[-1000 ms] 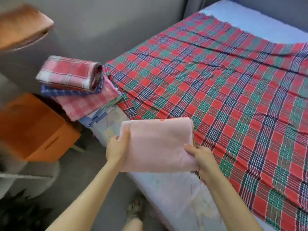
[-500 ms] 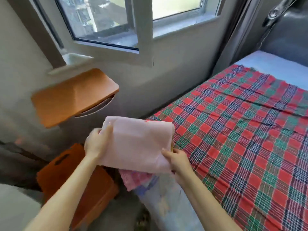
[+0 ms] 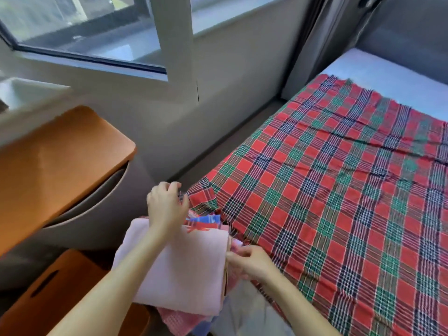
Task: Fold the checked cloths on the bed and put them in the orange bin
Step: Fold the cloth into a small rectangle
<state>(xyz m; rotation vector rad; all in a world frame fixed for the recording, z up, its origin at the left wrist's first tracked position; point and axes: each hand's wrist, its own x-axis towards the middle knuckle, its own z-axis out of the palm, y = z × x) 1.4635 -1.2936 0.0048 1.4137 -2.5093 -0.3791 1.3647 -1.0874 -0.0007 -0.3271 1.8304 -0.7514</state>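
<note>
Pinching checked cloth corner — left hand outstretched, right hand gripping pink cloth edge

1 large red-green-navy checked cloth lies spread across the bed. A folded pink cloth tops the stack of folded checked cloths at the bed's corner, with the orange bin just beside it, lower down.
</note>
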